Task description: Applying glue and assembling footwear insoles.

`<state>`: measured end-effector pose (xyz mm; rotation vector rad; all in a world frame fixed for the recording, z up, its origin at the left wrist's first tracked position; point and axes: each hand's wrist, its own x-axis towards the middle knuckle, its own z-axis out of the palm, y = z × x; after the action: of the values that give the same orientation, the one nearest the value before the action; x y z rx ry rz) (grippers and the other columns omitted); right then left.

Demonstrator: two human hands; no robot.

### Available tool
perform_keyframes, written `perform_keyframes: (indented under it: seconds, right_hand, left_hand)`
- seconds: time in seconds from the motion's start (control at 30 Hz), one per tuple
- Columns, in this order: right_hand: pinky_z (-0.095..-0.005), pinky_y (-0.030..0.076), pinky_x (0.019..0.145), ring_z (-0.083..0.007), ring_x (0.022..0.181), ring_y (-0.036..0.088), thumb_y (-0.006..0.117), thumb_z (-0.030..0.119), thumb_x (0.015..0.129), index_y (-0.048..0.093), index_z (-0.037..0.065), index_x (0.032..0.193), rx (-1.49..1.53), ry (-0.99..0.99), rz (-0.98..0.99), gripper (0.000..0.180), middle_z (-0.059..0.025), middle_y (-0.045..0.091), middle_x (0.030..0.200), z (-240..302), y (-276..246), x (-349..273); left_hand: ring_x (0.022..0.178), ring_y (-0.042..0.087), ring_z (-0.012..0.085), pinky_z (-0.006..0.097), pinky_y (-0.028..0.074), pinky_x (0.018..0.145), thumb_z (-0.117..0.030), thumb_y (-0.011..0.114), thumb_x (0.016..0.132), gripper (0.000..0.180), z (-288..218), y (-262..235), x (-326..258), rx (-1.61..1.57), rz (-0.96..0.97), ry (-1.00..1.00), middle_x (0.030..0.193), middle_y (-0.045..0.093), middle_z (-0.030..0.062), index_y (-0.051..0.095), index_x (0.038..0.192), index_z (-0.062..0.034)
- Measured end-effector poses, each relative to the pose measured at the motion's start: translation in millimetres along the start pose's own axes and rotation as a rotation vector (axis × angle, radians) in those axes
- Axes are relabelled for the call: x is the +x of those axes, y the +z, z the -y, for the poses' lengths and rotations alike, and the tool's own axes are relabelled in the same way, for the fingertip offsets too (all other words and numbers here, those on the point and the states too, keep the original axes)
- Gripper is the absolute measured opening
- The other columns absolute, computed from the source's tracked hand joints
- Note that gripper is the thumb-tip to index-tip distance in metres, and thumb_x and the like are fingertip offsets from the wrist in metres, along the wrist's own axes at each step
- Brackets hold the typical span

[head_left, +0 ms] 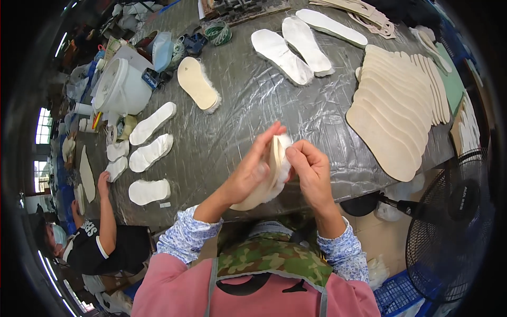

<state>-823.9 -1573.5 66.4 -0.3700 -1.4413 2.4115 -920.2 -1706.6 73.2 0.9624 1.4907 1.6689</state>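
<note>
Close to the table's near edge, I hold a fleece-lined insole point(277, 179) upright on its side, with a beige face and white fluff along its edge. My left hand point(244, 178) supports it from the left, its fingers long against the beige side and the thumb bent in. From the right, my right hand point(312, 171) pinches the fluffy white edge between thumb and forefinger. The insole's lower end is partly hidden behind my left hand. Farther off to the left lies another beige insole point(198, 83) with a fluffy rim.
Fanned beige insoles point(391, 111) cover the table's right side. White insoles point(282, 55) lie at the back; several more point(150, 158) lie left. A white bucket point(122, 87) stands at the far left. A co-worker's arm point(108, 216) reaches in; a black fan point(449, 227) stands right.
</note>
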Motion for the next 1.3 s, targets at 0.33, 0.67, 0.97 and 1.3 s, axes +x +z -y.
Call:
perform_keyframes:
  seconds: [0.33, 0.67, 0.97, 1.3]
  right_hand:
    - [-0.0192, 0.044, 0.058, -0.0038, 0.066, 0.052, 0.052, 0.016, 0.098, 0.056, 0.001, 0.091, 0.219, -0.109, -0.112, 0.017, 0.0003, 0.058, 0.078, -18.9, 7.5, 3.1]
    - [-0.021, 0.041, 0.073, -0.004, 0.081, 0.048, 0.048, 0.011, 0.097, 0.054, 0.003, 0.097, 0.442, -0.213, -0.354, 0.011, -0.0003, 0.057, 0.089, -41.1, 24.5, -2.4]
    - [-0.0231, 0.042, 0.06, -0.0086, 0.068, 0.052, 0.055, 0.016, 0.094, 0.052, 0.005, 0.082, 0.042, -0.137, -0.223, 0.016, -0.0006, 0.053, 0.077, -35.0, -40.2, -8.1]
    - [-0.0349, 0.046, 0.08, -0.0266, 0.091, 0.056, 0.068, -0.004, 0.063, 0.063, 0.007, 0.098, -0.945, -0.564, -0.034, 0.038, -0.0108, 0.059, 0.098, 3.3, -49.4, -1.4]
  left_hand:
    - [0.13, 0.035, 0.0338, 0.04, 0.026, 0.108, -0.023, 0.043, 0.086, 0.068, -2.7, -5.0, 5.1, 0.333, 0.023, -0.028, 0.134, 0.038, 0.0228, 0.021, 0.144, 0.0033]
    - [0.107, 0.058, 0.029, 0.036, 0.043, 0.094, -0.023, 0.035, 0.092, 0.05, -0.4, 0.1, 4.2, 0.375, -0.207, -0.054, 0.116, 0.057, 0.0224, 0.035, 0.134, 0.0041]
    - [0.106, 0.056, 0.0268, 0.036, 0.041, 0.092, -0.025, 0.036, 0.095, 0.045, -9.7, -4.9, 14.6, 0.262, -0.037, -0.14, 0.116, 0.056, 0.0196, 0.038, 0.133, -0.0004]
    - [0.091, 0.059, 0.0423, 0.043, 0.045, 0.082, -0.021, 0.04, 0.094, 0.039, 11.6, -7.9, 16.1, 0.329, 0.108, -0.13, 0.101, 0.06, 0.029, 0.05, 0.122, 0.0036]
